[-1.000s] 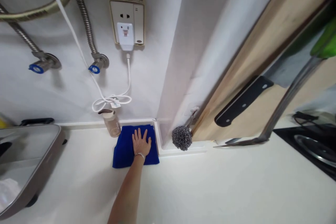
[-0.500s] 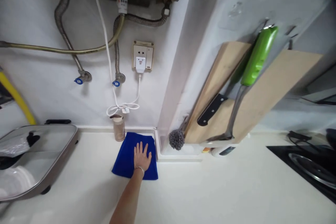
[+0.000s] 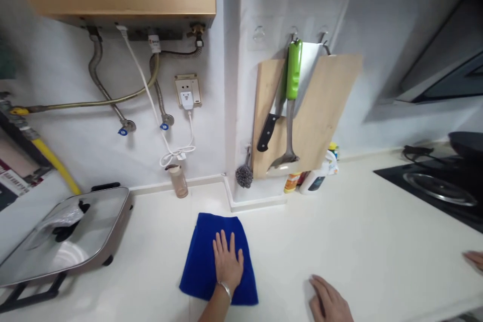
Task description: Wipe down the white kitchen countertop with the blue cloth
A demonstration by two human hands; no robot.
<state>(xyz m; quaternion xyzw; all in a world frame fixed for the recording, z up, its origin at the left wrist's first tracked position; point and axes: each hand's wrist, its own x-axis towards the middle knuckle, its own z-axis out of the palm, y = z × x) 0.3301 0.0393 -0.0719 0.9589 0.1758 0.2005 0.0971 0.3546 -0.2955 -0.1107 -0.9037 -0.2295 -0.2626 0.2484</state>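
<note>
Pressed flat on a folded blue cloth [image 3: 204, 261], my left hand [image 3: 228, 264] has its fingers apart and a bracelet at the wrist. The cloth lies on the white countertop [image 3: 287, 246]. My right hand [image 3: 330, 302] rests at the lower edge of the view, fingers loosely extended on the counter, holding nothing visible; part of it is cut off by the frame. Behind the cloth, a small lidded bottle [image 3: 178, 182] stands by the wall.
An electric pan with a glass lid [image 3: 83, 231] sits on the left. Cutting boards [image 3: 320, 105], a knife [image 3: 267, 132] and a green-handled spatula [image 3: 294, 70] hang on the pillar, above bottles [image 3: 313, 181]. A stove [image 3: 433, 186] is at right. Another person's fingers [image 3: 474, 259] show at the right edge.
My left hand and the cloth have moved back from the wall toward me. My right hand and another person's fingers have come into view. The camera has also turned upward.
</note>
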